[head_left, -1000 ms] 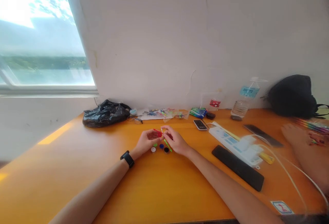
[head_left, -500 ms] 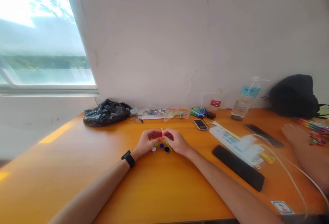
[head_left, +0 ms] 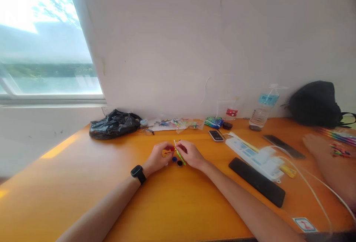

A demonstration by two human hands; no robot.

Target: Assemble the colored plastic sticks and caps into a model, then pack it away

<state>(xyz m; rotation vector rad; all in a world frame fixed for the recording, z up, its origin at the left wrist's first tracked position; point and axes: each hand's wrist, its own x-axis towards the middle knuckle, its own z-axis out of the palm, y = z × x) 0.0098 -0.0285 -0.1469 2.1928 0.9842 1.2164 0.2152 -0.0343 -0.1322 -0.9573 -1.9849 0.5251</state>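
My left hand (head_left: pixel 158 156), with a black watch on its wrist, pinches a small red plastic piece (head_left: pixel 172 149). A thin reddish stem sticks out of that hand toward the left. My right hand (head_left: pixel 192 155) grips a thin stick (head_left: pixel 181 158), green at its lower end and white at its upper tip. The red piece and the stick meet, or nearly so, between the fingertips; I cannot tell whether they are joined. Just below lie a small round blue piece (head_left: pixel 174 159) and a round black piece (head_left: pixel 180 163). A whitish piece is mostly hidden by my left hand.
Along the wall are a black plastic bag (head_left: pixel 114 124), glasses (head_left: pixel 148 132), bags of small colourful parts (head_left: pixel 180 123) and a water bottle (head_left: pixel 263 108). To the right lie a power strip (head_left: pixel 251 158), a black phone (head_left: pixel 257 182), cables, and another person's arm (head_left: pixel 319 155).
My left hand has turned a little, so the reddish stem now shows and the whitish and light green pieces are mostly covered. The stick has tilted slightly. The view has shifted a little.
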